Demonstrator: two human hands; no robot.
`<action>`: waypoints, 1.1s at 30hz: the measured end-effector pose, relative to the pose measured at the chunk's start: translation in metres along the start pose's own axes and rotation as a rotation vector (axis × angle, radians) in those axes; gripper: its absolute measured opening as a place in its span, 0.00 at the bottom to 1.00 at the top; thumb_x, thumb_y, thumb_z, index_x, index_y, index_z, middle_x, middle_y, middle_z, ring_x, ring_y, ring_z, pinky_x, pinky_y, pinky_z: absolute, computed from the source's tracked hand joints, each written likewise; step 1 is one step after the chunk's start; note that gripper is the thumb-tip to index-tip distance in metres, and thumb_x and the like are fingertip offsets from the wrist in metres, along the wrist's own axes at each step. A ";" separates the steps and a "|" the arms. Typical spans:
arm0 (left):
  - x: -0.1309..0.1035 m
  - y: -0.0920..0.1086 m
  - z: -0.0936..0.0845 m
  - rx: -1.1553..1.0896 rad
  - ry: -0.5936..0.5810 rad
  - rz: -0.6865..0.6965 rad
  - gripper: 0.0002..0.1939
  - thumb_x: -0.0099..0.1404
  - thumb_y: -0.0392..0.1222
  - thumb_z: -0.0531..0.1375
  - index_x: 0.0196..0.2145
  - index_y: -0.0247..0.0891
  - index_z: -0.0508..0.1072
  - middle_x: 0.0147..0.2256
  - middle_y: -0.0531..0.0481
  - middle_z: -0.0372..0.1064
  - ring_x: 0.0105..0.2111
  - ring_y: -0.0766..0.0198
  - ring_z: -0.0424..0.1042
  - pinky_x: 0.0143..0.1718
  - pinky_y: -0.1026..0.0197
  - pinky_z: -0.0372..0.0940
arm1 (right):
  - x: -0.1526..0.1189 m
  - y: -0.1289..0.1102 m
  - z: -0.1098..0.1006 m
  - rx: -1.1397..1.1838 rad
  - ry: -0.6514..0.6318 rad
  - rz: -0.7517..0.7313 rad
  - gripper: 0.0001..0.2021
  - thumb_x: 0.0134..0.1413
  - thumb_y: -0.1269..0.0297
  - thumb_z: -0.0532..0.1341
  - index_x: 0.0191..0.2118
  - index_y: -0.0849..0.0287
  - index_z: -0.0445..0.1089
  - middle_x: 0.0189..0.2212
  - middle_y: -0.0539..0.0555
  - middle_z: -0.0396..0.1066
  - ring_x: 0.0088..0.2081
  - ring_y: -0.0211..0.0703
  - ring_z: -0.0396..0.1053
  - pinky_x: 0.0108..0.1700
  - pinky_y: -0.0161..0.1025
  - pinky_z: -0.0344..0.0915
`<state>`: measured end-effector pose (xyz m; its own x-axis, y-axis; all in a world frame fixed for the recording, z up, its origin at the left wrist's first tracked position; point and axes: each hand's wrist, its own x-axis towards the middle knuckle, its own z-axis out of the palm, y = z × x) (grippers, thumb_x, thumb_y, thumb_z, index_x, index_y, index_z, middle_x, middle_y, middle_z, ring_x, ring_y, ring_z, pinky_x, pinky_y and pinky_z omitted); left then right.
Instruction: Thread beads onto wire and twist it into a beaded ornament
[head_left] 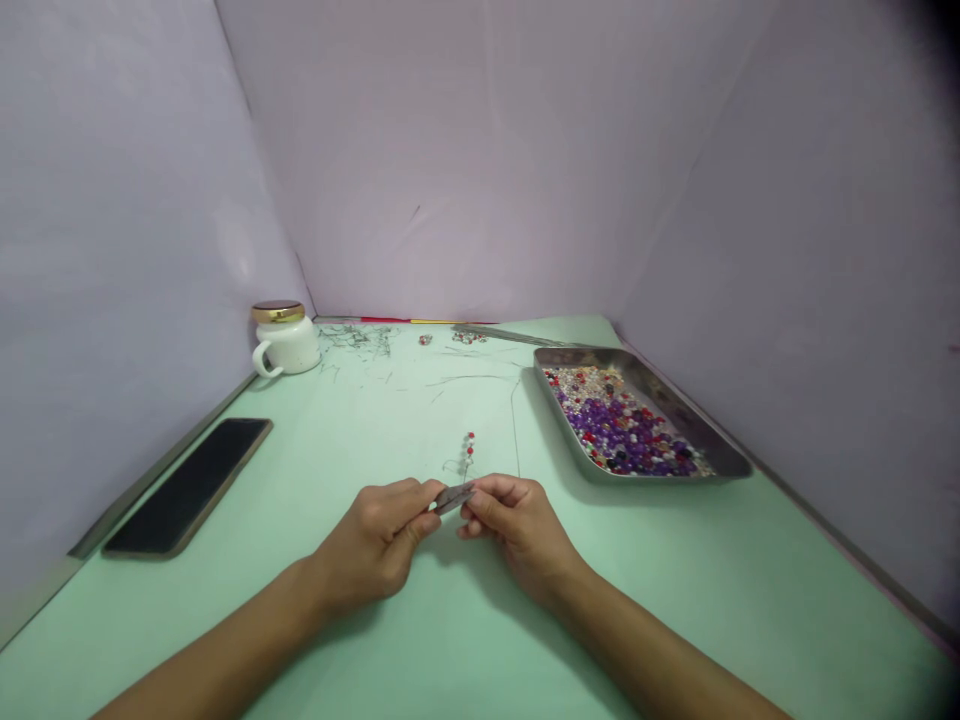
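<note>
In the middle of the table, my left hand (386,535) is closed, its thumb and fingers pinching one end of a small grey metal clipper (454,497). My right hand (517,525) meets the clipper's other end, thumb and fingertips pinched on a thin wire. Just beyond the fingertips, the beaded wire (469,450) sticks up with a few red and clear beads on it. A thin wire loop shows beside it. The wire's lower end is hidden by my fingers and the clipper.
A metal tray (592,470) of purple, red and clear beads lies right. At left are a phone (191,485) and a white mug (292,347) with a gold lid. Wire scraps (360,338), beaded pieces (469,338) and long wires (517,337) lie along the back, near pale walls.
</note>
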<state>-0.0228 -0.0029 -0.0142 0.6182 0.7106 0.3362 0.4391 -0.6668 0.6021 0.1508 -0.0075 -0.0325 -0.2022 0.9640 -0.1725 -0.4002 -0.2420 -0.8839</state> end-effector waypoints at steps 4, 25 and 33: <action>0.001 -0.002 0.001 -0.042 0.061 -0.027 0.11 0.62 0.36 0.47 0.32 0.34 0.69 0.20 0.54 0.58 0.21 0.70 0.56 0.24 0.66 0.54 | 0.000 -0.001 0.001 0.082 -0.001 0.001 0.11 0.34 0.60 0.67 0.24 0.63 0.71 0.17 0.47 0.66 0.18 0.30 0.62 0.29 0.37 0.67; -0.001 -0.007 0.009 -0.029 0.145 -0.044 0.15 0.60 0.34 0.52 0.45 0.36 0.65 0.25 0.53 0.61 0.24 0.70 0.60 0.27 0.67 0.57 | -0.001 0.001 0.003 0.108 0.015 0.032 0.13 0.36 0.59 0.66 0.27 0.64 0.73 0.21 0.51 0.67 0.21 0.31 0.62 0.24 0.32 0.66; -0.001 -0.010 0.009 -0.014 0.166 0.006 0.16 0.60 0.33 0.51 0.47 0.35 0.65 0.24 0.53 0.62 0.24 0.70 0.61 0.26 0.67 0.58 | -0.002 0.000 0.000 0.042 -0.004 -0.023 0.13 0.38 0.58 0.65 0.28 0.64 0.74 0.22 0.52 0.68 0.22 0.33 0.62 0.25 0.34 0.66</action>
<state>-0.0220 0.0015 -0.0272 0.5039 0.7347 0.4542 0.4259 -0.6688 0.6094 0.1511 -0.0094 -0.0324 -0.1964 0.9689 -0.1505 -0.4420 -0.2245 -0.8685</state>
